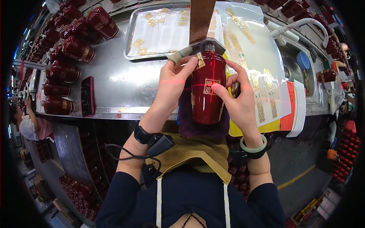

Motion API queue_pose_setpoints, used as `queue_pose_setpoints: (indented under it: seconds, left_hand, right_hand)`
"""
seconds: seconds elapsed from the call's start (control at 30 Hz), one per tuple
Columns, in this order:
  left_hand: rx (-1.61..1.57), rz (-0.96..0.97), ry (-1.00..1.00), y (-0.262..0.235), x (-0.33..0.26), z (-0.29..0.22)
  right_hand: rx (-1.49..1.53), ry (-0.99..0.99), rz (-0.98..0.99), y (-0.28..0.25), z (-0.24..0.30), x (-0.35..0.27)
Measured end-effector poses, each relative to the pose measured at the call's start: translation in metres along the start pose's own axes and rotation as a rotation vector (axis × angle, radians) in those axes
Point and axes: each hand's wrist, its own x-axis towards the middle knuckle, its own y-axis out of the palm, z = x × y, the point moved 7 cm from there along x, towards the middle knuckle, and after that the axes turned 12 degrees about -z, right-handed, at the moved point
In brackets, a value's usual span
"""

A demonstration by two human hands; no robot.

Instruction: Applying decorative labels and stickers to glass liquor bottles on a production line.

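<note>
A dark red glass bottle [207, 104] lies in front of me on a dark cloth [203, 130], its neck pointing away. A square gold decal [211, 86] sits on its front. My left hand [172, 78] pinches a small gold sticker [200, 61] between thumb and a finger, at the bottle's left shoulder. One finger of that hand wears a fabric finger cot [179, 56]. My right hand [240, 100] steadies the bottle from the right, its thumb pressed at the edge of the square decal and its fingers along the side. Red laser lines cross the bottle.
A metal tray [131, 38] with gold decals on white sheets lies beyond my left hand. To the right is a translucent sheet [279, 68] of gold decals, then a sink with a tap [304, 23]. Several red bottles [78, 49] and a red phone-like object [87, 96] are at left.
</note>
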Motion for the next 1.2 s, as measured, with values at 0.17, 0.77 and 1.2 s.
queue_pose_setpoints:
  seconds: [0.17, 0.77, 1.2]
  left_hand:
    - [-0.034, -0.025, 0.055, -0.014, 0.007, 0.003]
    - [-0.106, 0.033, -0.055, 0.0, -0.007, -0.001]
    - [0.043, -0.17, 0.276, -0.048, 0.064, -0.028]
  right_hand:
    - [-0.005, 0.032, 0.003, 0.002, -0.002, -0.001]
    - [0.04, 0.032, -0.005, 0.003, -0.005, -0.002]
    - [0.011, 0.013, -0.015, 0.001, -0.004, -0.003]
